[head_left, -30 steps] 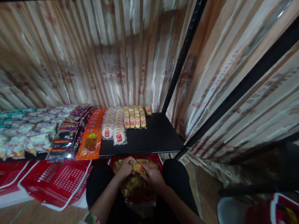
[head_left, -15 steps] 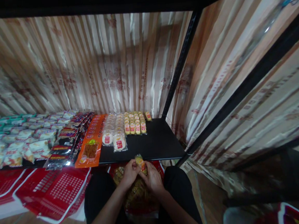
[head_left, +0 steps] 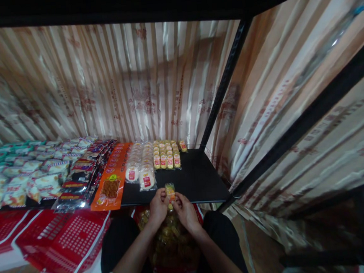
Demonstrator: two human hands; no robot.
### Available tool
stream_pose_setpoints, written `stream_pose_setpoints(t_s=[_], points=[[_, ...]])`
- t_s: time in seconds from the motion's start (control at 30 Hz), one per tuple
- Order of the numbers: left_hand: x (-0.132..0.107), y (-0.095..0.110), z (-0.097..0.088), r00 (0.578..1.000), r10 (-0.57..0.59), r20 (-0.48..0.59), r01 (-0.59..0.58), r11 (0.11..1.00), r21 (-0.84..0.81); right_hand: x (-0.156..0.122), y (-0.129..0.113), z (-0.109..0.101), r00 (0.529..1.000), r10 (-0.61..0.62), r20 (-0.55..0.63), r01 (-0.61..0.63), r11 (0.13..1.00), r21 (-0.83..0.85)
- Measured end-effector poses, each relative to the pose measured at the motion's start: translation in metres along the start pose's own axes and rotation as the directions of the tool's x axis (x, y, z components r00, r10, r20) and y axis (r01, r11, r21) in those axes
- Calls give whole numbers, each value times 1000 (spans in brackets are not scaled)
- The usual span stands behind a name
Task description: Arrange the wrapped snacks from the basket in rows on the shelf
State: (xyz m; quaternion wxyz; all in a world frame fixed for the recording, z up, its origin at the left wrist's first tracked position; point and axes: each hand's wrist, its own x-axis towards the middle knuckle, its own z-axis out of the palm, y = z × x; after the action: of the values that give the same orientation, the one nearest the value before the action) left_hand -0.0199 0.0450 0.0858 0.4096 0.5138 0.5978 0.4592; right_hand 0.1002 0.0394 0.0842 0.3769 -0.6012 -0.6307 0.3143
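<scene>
Between my two hands is a small yellow wrapped snack packet [head_left: 170,191], held upright just in front of the shelf's front edge. My left hand [head_left: 158,209] pinches its left side, and my right hand [head_left: 185,212] grips its lower right side. Below them, between my knees, sits a clear bag of similar yellow packets [head_left: 171,238]. On the black shelf [head_left: 198,179] ahead stand rows of small yellow packets [head_left: 166,161], with a single packet [head_left: 182,145] at the back right of them.
Left of the yellow rows lie round white wrapped cakes [head_left: 146,178], an orange snack pack [head_left: 112,186], dark packets [head_left: 77,182] and white packets [head_left: 19,189]. Red baskets [head_left: 73,233] rest under the shelf. A black post [head_left: 225,82] rises at the right, before striped curtains [head_left: 151,71].
Both hands have turned the yellow packet more upright and its face now shows. The view has tilted slightly, so the shelf sits a little lower.
</scene>
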Motion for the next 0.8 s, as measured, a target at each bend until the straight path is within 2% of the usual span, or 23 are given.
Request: stream_pose_setpoints(t_s=[0.17, 0.43, 0.6, 0.8], points=[[12, 0, 1, 997, 42, -58, -42, 999, 9, 19, -1, 8, 1000, 20, 13, -21, 994, 105], [19, 9, 6, 982, 53, -183, -10, 974, 224, 47, 0, 21, 997, 55, -48, -52, 997, 54], [22, 15, 10, 982, 14, -189, 47, 949, 310, 62, 1, 29, 996, 56, -72, -59, 997, -39], [34, 12, 10, 983, -54, -176, 100, 959, 265, 83, -3, 43, 994, 50, -95, -53, 998, -31]])
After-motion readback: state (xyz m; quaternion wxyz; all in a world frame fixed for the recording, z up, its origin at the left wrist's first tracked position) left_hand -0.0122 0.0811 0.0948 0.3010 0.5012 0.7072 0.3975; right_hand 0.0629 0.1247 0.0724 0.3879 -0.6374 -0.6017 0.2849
